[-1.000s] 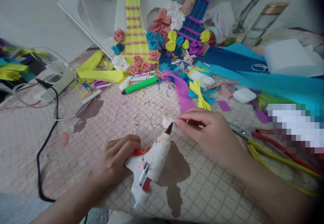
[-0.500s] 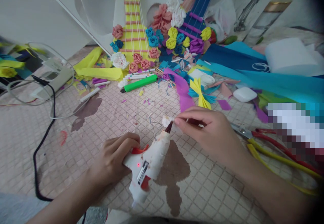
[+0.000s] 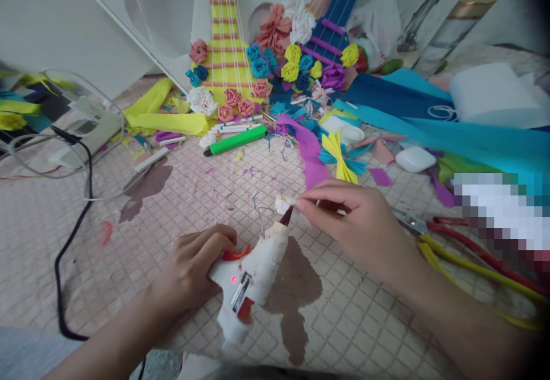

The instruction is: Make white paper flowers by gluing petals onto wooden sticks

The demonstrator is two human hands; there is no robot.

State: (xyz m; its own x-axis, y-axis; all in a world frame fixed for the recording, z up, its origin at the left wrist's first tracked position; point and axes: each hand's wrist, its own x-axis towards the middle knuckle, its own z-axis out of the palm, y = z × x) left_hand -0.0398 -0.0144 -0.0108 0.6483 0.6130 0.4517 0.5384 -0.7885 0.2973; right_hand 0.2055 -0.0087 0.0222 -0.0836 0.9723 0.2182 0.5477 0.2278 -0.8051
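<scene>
My left hand (image 3: pixel 195 268) is wrapped round the handle of a white hot glue gun (image 3: pixel 253 274), its fingers at the orange trigger (image 3: pixel 236 253). A red light glows on the gun's side, and the dark nozzle (image 3: pixel 287 215) points away from me. Between thumb and fingertips of my right hand (image 3: pixel 350 211) is a small white paper flower (image 3: pixel 283 203), pinched by its end. It sits right at the nozzle tip; whether they touch I cannot tell. Just left of the nozzle is the gun's bent wire stand (image 3: pixel 262 219).
Behind stand a yellow paper guitar (image 3: pixel 227 53) and a blue one (image 3: pixel 330 36) with paper flowers. A green marker (image 3: pixel 238 140) and paper scraps lie before them. Red-handled pliers (image 3: pixel 415 222) and yellow-handled scissors (image 3: pixel 438 262) are at right. A black cable (image 3: pixel 64 265) runs along the left.
Almost nothing differs. Both hands, the glue gun and the white paper flower hold the same positions; the view has shifted very slightly.
</scene>
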